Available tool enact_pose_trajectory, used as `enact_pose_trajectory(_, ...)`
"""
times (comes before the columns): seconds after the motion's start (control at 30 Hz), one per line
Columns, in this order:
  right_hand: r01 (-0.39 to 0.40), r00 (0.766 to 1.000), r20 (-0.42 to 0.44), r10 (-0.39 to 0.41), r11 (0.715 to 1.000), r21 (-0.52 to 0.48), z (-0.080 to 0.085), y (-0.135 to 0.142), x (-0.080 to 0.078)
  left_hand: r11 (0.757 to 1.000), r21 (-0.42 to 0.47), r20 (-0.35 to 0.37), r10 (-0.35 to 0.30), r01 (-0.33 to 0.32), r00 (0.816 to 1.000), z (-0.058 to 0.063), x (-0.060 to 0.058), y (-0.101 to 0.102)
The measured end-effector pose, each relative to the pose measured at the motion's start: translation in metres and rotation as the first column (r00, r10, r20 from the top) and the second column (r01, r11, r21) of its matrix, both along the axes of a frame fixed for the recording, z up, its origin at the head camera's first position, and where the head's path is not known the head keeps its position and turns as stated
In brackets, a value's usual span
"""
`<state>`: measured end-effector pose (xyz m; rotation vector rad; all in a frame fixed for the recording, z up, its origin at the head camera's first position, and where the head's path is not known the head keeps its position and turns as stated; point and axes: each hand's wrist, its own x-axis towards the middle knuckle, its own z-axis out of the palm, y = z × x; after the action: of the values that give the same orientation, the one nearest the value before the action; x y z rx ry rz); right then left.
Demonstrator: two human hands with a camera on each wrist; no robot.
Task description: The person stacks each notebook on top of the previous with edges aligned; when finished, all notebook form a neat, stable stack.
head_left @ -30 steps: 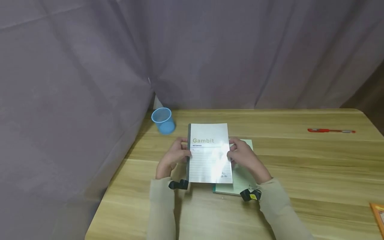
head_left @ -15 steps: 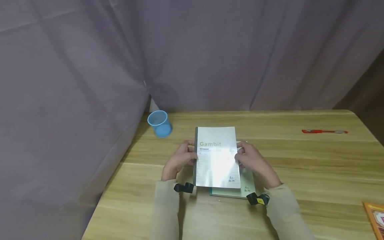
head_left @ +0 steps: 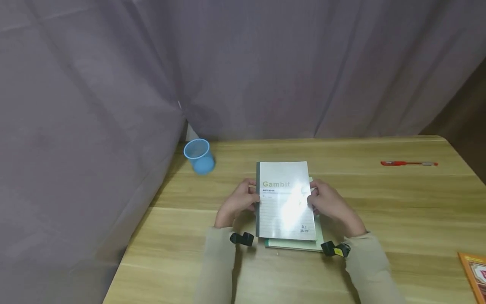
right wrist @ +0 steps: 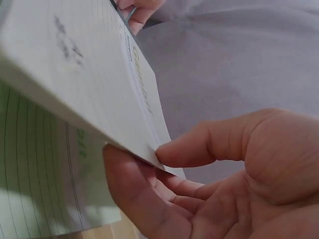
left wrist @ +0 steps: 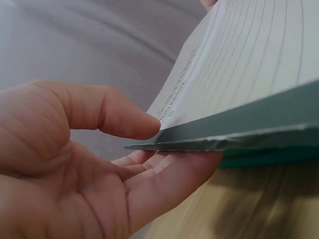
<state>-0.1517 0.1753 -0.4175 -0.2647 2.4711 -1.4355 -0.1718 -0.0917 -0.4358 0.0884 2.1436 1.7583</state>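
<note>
Both hands hold a white notebook (head_left: 282, 211) marked "Gambit", with a dark grey-green spine on its left. My left hand (head_left: 238, 200) pinches the spine edge, thumb on top and fingers beneath, as the left wrist view shows. On the opposite edge my right hand (head_left: 332, 204) pinches the notebook between thumb and fingers. Directly below lies a pale green notebook (head_left: 294, 244) on the table, mostly covered in the head view. In the right wrist view a gap separates the white notebook (right wrist: 89, 74) from the green notebook (right wrist: 40, 169).
A blue mesh cup (head_left: 200, 157) stands at the back left, near the grey curtain (head_left: 247, 71). Toward the back right lies a red pen (head_left: 409, 163). An orange-edged item (head_left: 472, 274) is cut off at the right border of the wooden table (head_left: 171, 253).
Both hands have carried the white notebook to the right, so it now covers more of the green notebook. The camera view has shifted slightly as well.
</note>
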Motion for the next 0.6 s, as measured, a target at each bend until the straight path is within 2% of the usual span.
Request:
enact_pose_trajectory(0.17, -0.015, 1.000, 0.007, 0.015, 0.999, 0.035, 0.000, 0.009, 0.000, 1.000, -0.007, 0.002, 0.006, -0.006, 1.000, -0.001, 0.003, 0.011)
enact_pose_trajectory(0.4, -0.038, 0.998, 0.051, 0.035, 0.998, 0.048, -0.006, 0.015, 0.002, 0.998, -0.067, -0.009, 0.006, -0.006, 1.000, -0.003, 0.007, 0.022)
enact_pose_trajectory(0.6, -0.061, 0.995, 0.078, 0.059, 0.998, 0.024, -0.010, 0.020, 0.001, 0.992, -0.127, -0.044, -0.001, -0.004, 0.999, -0.008, 0.008, 0.027)
